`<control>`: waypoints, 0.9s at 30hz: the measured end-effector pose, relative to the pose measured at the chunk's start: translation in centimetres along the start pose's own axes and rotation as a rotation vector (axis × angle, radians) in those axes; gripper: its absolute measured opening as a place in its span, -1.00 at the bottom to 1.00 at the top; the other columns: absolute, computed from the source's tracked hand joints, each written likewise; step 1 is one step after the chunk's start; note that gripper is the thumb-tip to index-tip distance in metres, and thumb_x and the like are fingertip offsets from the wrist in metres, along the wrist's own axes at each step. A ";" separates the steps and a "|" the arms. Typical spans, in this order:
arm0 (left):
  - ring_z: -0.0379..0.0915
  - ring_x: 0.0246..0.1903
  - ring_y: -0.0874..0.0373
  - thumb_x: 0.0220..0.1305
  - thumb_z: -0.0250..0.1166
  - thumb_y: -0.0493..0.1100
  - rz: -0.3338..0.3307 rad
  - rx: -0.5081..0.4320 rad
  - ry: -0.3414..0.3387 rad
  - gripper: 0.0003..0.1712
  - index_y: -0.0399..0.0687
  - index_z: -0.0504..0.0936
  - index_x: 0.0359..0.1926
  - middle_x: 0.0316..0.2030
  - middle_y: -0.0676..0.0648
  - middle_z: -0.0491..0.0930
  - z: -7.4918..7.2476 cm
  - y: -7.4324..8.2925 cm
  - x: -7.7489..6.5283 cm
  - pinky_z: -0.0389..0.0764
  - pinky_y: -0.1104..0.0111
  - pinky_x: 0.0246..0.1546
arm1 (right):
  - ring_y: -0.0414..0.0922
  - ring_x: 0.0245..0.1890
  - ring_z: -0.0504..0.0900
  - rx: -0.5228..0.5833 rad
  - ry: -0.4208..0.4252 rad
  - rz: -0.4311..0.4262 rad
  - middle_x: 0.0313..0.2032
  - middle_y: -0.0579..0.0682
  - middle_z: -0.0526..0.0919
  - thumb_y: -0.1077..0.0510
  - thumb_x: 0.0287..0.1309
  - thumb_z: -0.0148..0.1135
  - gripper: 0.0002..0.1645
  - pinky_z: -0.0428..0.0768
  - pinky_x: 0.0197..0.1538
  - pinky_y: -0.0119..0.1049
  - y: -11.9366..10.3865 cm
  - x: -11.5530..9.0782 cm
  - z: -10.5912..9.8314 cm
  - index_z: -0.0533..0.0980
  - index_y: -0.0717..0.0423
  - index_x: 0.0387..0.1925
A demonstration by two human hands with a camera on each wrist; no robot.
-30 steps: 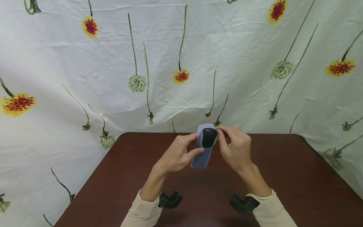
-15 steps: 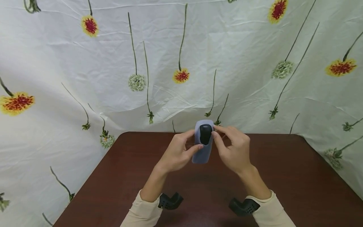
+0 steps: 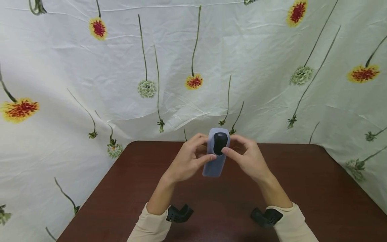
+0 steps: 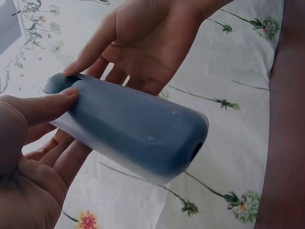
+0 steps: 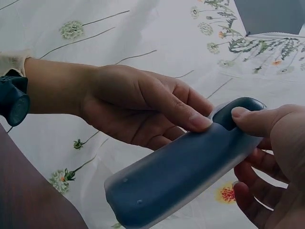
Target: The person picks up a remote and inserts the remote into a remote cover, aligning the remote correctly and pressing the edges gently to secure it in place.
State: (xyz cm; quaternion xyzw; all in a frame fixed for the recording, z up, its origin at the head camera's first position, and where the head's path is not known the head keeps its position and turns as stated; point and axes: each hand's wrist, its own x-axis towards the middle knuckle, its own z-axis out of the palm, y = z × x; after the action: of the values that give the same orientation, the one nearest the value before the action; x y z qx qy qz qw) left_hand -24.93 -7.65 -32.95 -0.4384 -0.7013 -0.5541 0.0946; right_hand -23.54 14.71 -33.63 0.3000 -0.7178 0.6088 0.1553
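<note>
Both hands hold up a long, rounded, blue-grey case (image 3: 214, 167) with a glossy black rounded piece (image 3: 220, 143) set in its upper part. My left hand (image 3: 185, 158) grips the case's left side, its thumb on the front just below the black piece. On the other side, my right hand (image 3: 249, 159) has its thumb on the lower right edge of the black piece and its fingers behind the case. The left wrist view shows the smooth case (image 4: 138, 124) with two small bumps and a dark opening at its near end. Fingers behind the case are partly hidden.
A dark reddish-brown table (image 3: 223, 201) lies below the hands. Behind it hangs a white cloth (image 3: 169, 60) printed with flowers. Each wrist carries a black device (image 3: 179, 214) beside a cream sleeve (image 3: 154, 223).
The right thumb has moved from the case's right edge onto the black piece, with the fingers now behind. The case has turned slightly; the left hand keeps its grip, its fingers lifted a little.
</note>
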 end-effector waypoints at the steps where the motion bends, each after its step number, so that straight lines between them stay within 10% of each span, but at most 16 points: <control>1: 0.71 -0.08 0.03 0.26 0.43 -0.48 -0.002 -0.004 0.006 -0.56 -0.31 0.62 0.16 -0.05 -0.13 0.53 0.0 -0.1 0.0 0.71 0.19 -0.08 | 0.04 -0.14 0.68 0.013 -0.011 -0.009 -0.17 0.13 0.68 0.40 0.27 0.36 -0.70 0.67 -0.02 -0.19 0.1 0.0 0.0 0.61 0.32 0.03; 9: 0.71 -0.04 -0.01 0.15 0.53 -0.44 -0.007 0.052 0.122 -0.28 -0.22 0.49 0.32 -0.04 -0.17 0.57 -0.4 -0.2 -0.1 0.70 0.23 -0.06 | 0.08 -0.02 0.72 0.000 -0.041 -0.075 0.00 0.11 0.65 0.45 0.28 0.34 -0.65 0.68 0.04 -0.12 0.6 0.1 0.4 0.53 0.30 0.07; 16: 0.53 -0.08 -0.12 0.21 0.44 -0.51 0.231 0.147 0.229 -0.53 -0.24 0.69 0.15 -0.06 -0.18 0.55 -1.4 0.2 0.0 0.72 0.24 -0.15 | -0.02 -0.01 0.68 -0.210 -0.043 -0.212 -0.03 0.02 0.68 0.46 0.16 0.45 -0.58 0.69 0.01 -0.12 0.9 0.4 0.5 0.58 0.20 0.05; 21: 0.48 -0.27 0.06 0.24 0.40 -0.52 0.304 0.223 0.183 -0.70 -0.30 0.77 -0.01 -0.18 -0.11 0.57 -1.6 0.1 0.1 0.60 0.33 -0.28 | -0.05 -0.03 0.68 -0.196 -0.066 -0.227 -0.06 -0.02 0.67 0.45 0.17 0.45 -0.59 0.70 -0.01 -0.16 1.0 0.3 0.6 0.60 0.17 0.04; 27: 0.37 -0.45 0.13 0.27 0.37 -0.54 0.242 0.131 0.109 -0.73 -0.35 0.77 -0.03 -0.20 -0.10 0.60 -1.9 -0.1 -0.2 0.46 0.36 -0.48 | -0.07 -0.02 0.65 -0.188 -0.082 -0.277 -0.06 -0.03 0.67 0.47 0.13 0.46 -0.55 0.70 0.01 -0.17 1.1 0.3 0.8 0.62 0.15 0.04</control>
State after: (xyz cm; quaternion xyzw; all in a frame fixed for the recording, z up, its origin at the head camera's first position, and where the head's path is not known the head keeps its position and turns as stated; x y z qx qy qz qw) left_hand -25.50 -9.42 -32.44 -0.4818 -0.6719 -0.5148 0.2268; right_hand -24.40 13.98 -34.47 0.4048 -0.7292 0.4988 0.2358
